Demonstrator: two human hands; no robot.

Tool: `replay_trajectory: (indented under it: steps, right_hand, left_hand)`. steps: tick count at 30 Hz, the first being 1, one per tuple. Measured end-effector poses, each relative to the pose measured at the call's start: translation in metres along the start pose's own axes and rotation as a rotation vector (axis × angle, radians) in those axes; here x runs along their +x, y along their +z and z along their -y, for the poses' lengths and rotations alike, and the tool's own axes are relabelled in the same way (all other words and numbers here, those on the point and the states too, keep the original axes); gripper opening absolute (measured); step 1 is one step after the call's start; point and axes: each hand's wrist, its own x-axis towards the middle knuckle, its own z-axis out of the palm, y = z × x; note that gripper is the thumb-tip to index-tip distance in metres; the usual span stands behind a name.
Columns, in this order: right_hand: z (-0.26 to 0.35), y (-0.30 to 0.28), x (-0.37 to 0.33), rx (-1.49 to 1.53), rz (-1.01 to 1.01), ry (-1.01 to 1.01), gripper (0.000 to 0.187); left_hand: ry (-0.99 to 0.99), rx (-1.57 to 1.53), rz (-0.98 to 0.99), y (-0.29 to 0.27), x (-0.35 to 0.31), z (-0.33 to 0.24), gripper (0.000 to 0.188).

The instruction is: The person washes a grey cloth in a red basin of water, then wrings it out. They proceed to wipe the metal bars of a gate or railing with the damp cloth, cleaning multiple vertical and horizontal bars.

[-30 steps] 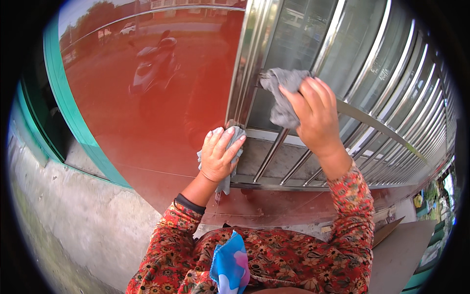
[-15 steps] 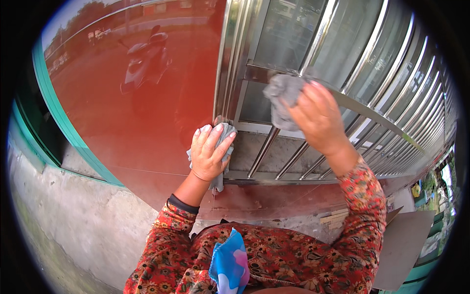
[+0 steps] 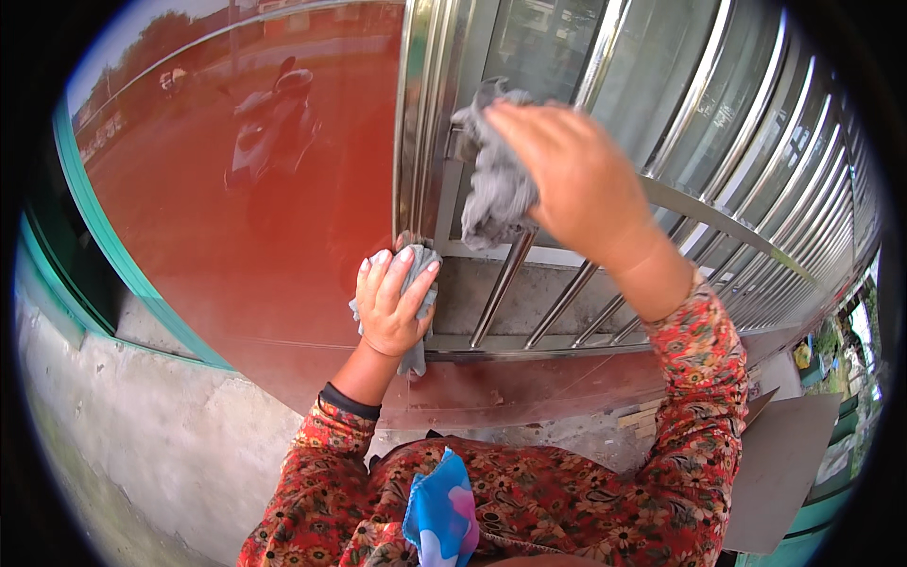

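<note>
My left hand (image 3: 391, 307) presses a light grey cloth (image 3: 416, 357) against the lower corner of the shiny steel window frame (image 3: 427, 142), where it meets the glossy red wall (image 3: 293, 217). Its fingers lie over the cloth and point up. Higher and to the right, my right hand (image 3: 581, 175) holds a darker grey, bunched cloth (image 3: 496, 184) at the left end of the horizontal steel bar (image 3: 718, 222). That cloth covers the bar's end beside the frame. The right fingertips are partly hidden and a little blurred.
Upright steel bars (image 3: 694, 90) run in front of the window glass (image 3: 652, 76) to the right. Below them is a concrete sill (image 3: 557, 288). A green door frame (image 3: 123, 255) stands at left. A grey board (image 3: 784, 472) leans at lower right, near stacked bricks (image 3: 642, 416).
My right hand has moved left and slightly up along the horizontal bar with its cloth. My left hand stays at the frame's lower corner; the view has shifted slightly.
</note>
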Motion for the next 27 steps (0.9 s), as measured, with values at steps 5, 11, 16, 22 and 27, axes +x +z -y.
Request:
replay_trajectory:
  steps: [5, 11, 16, 22, 27]
  right_hand:
    - [-0.022, -0.007, 0.060, 0.240, 0.627, 0.240, 0.037]
    - [-0.013, 0.005, 0.059, 0.293, 0.561, 0.292, 0.027]
    - [0.016, 0.018, 0.013, 0.069, 0.107, 0.270, 0.036]
    - [0.017, 0.023, -0.021, -0.120, -0.138, 0.141, 0.055]
    - [0.002, 0.003, -0.006, -0.184, -0.004, -0.024, 0.048]
  left_hand:
    - [0.006, -0.008, 0.009, 0.000, 0.001, 0.001, 0.047]
    - [0.010, -0.016, 0.032, -0.002, 0.001, 0.001, 0.051]
    - [0.028, -0.017, 0.027, -0.001, -0.001, 0.002, 0.050]
    - [0.067, -0.003, 0.027, 0.000, -0.006, 0.006, 0.047]
    - [0.047, 0.001, 0.025, -0.002, -0.005, 0.003, 0.044]
